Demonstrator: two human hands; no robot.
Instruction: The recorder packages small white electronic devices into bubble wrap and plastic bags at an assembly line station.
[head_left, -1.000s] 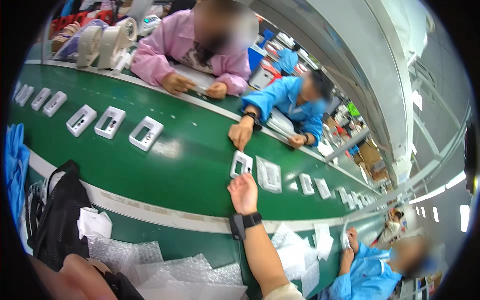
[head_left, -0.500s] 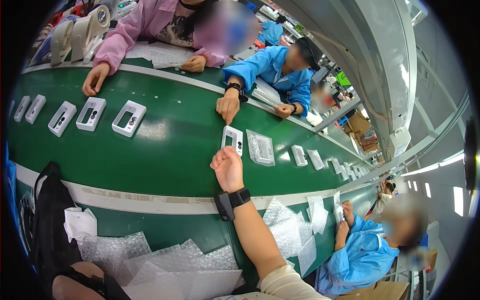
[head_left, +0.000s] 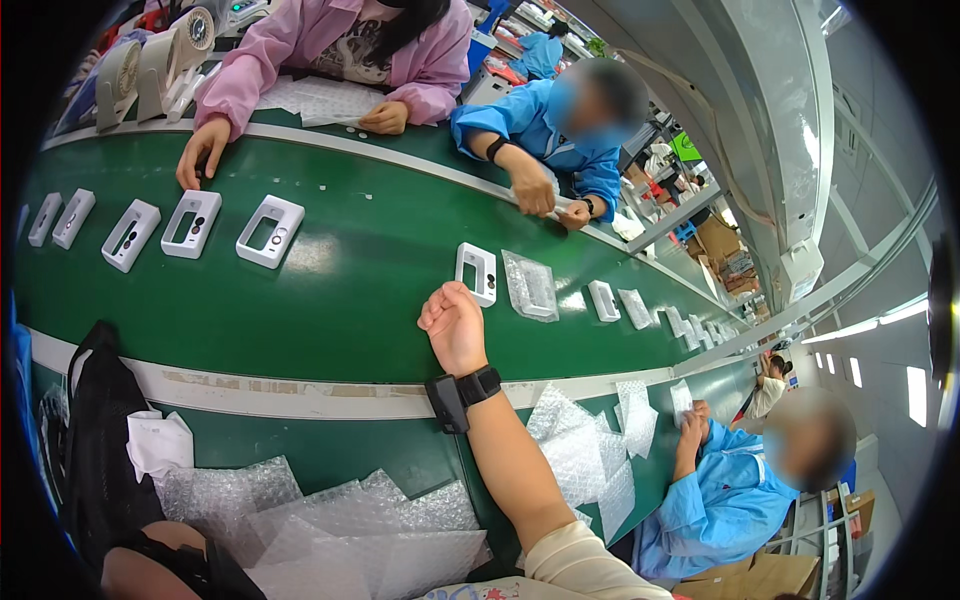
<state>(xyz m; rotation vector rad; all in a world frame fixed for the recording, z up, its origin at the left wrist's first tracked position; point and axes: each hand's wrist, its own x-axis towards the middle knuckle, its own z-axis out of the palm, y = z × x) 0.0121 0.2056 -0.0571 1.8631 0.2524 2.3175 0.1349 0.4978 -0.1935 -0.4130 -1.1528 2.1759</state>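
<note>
My right hand (head_left: 452,328) is over the green belt, palm turned up toward me and fingers curled in. Nothing shows in it. A black band with a box-shaped device (head_left: 462,398) is on its wrist. Just beyond the fingertips lies a white rectangular plastic housing (head_left: 477,274) with a wide opening and small dark round parts; whether they touch, I cannot tell. To the right of the housing is a similar one in a bubble-wrap pouch (head_left: 530,287). My left hand is out of view.
Several more white housings (head_left: 270,231) stand at the left of the belt (head_left: 330,330), with others further right. Bubble-wrap pouches (head_left: 370,530) cover the near table. Across the belt sit a person in pink (head_left: 270,60) and one in blue (head_left: 540,125); another in blue (head_left: 710,510) sits at right.
The housings and the wrapped one have shifted to the right along the belt. The blue-sleeved person opposite has drawn a hand back from the housing. My right hand has hardly moved.
</note>
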